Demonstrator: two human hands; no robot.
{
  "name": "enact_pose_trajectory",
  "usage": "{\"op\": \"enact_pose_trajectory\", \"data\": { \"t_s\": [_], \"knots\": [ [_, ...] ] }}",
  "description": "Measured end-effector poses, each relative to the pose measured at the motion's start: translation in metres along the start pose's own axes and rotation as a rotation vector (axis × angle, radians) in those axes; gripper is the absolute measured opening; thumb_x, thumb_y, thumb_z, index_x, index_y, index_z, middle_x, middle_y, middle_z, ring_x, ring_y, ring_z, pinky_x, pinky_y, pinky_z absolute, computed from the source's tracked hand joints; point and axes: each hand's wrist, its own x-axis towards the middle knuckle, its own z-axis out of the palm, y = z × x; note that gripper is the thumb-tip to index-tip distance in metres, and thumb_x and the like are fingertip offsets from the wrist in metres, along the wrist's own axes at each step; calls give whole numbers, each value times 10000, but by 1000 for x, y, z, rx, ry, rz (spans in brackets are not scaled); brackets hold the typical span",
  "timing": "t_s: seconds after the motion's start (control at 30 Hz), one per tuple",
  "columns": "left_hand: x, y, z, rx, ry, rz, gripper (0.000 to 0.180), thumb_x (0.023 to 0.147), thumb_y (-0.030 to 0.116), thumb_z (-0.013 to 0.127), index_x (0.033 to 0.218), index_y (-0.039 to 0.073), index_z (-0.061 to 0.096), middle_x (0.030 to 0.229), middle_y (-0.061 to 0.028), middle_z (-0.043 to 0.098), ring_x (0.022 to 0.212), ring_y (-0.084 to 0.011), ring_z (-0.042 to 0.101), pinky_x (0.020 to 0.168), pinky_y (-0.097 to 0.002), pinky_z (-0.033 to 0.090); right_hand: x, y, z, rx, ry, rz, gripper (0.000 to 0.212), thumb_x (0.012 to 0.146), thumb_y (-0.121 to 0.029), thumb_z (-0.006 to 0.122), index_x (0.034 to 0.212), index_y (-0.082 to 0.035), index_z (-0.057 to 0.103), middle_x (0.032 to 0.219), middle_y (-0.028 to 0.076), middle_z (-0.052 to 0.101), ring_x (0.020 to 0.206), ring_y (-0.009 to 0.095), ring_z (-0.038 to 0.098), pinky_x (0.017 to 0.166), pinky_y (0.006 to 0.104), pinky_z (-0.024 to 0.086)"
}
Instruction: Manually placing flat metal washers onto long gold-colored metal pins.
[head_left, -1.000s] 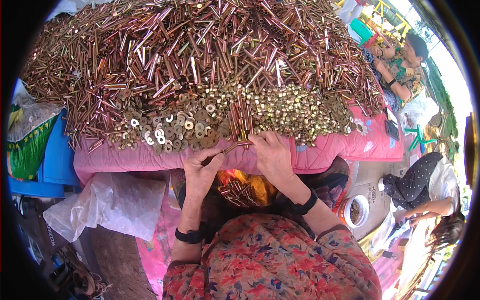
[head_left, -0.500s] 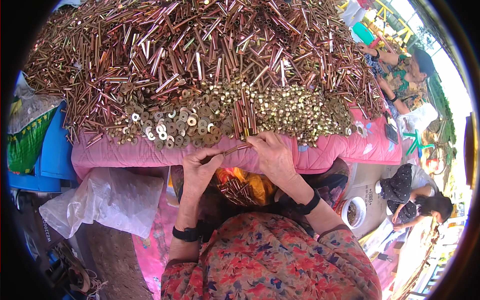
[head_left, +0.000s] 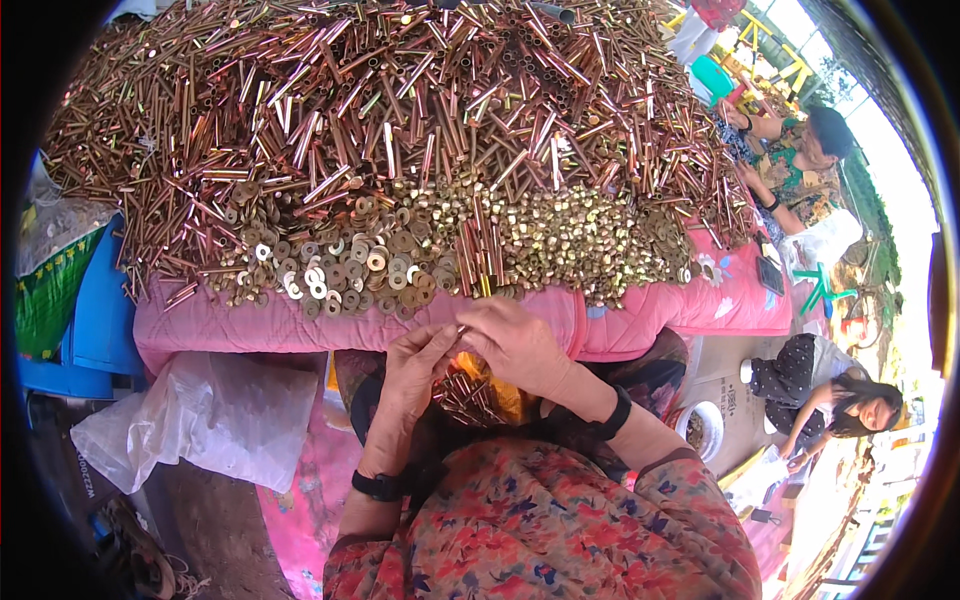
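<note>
Close together just off the table's front edge, both hands work on one slim coppery metal tube (head_left: 461, 331); the fingers cover most of it. My left hand (head_left: 412, 368) pinches it from the left. My right hand (head_left: 522, 348) closes over its other end, knuckles up. Right beyond them, a small bunch of tubes (head_left: 478, 250) lies at the table's edge. Flat round washers (head_left: 352, 270) spread to the left of that bunch, and small gold-coloured nuts (head_left: 575, 235) to its right. Beneath my hands, an orange bag (head_left: 508, 400) in my lap holds more coppery tubes (head_left: 468, 396).
A big heap of coppery tubes (head_left: 390, 110) covers the table behind, over a pink quilted cover (head_left: 240, 325). Clear plastic sheeting (head_left: 200, 415) hangs at left, near blue plastic (head_left: 105, 310). A white bucket (head_left: 703, 428) stands at right. Two other people (head_left: 800, 165) sit on the right.
My hands have come closer together and drawn slightly back from the table edge, so the tube that spanned between them is now mostly hidden. The view has shifted a little.
</note>
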Motion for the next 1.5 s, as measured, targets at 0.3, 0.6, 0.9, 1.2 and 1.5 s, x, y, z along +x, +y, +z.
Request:
{"op": "enact_pose_trajectory", "data": {
  "t_s": [0.3, 0.6, 0.9, 1.2, 1.5],
  "knots": [
    [9, 1, 0, -97, 71, 144, 77, 770, 44, 686, 836, 15, 660, 606, 13, 542, 462, -41, 368, 434, -192, 246, 79, 135, -62, -474, 560, 322, 66, 780, -79, 585, 808, -25, 610, 767, 168, 613, 718, 346, 597, 666, 432, 489],
    [8, 9, 5, -211, 167, 104, 31, 746, -3, 663, 739, 22, 646, 557, 47, 489, 434, -27, 330, 417, -188, 217, 97, 126, -42, -551, 453, 394, 129, 769, -129, 632, 871, -55, 605, 842, 121, 595, 792, 338, 584, 691, 435, 473],
    [10, 6, -13, -251, 187, 141, 22, 765, 27, 638, 744, 20, 638, 564, 17, 494, 428, -41, 324, 405, -187, 224, 69, 74, -21, -459, 348, 145, 35, 758, -123, 637, 774, -103, 613, 755, 72, 583, 753, 278, 579, 659, 382, 478],
    [2, 6, -18, -281, 241, 140, 54, 773, 52, 630, 786, -1, 626, 572, 12, 488, 436, -43, 336, 402, -185, 227, 45, 33, 21, -533, 0, -102, 72, 684, -123, 646, 742, -87, 623, 795, 35, 533, 801, 218, 523, 722, 331, 453],
    [-1, 11, -16, -209, 223, 141, 83, 788, 107, 601, 743, 49, 563, 541, 36, 424, 409, -50, 314, 400, -198, 235, 34, 32, 28, -325, 8, 76, 93, 695, -93, 634, 759, -50, 583, 847, 63, 574, 743, 248, 570, 661, 344, 475]
  ]
}}
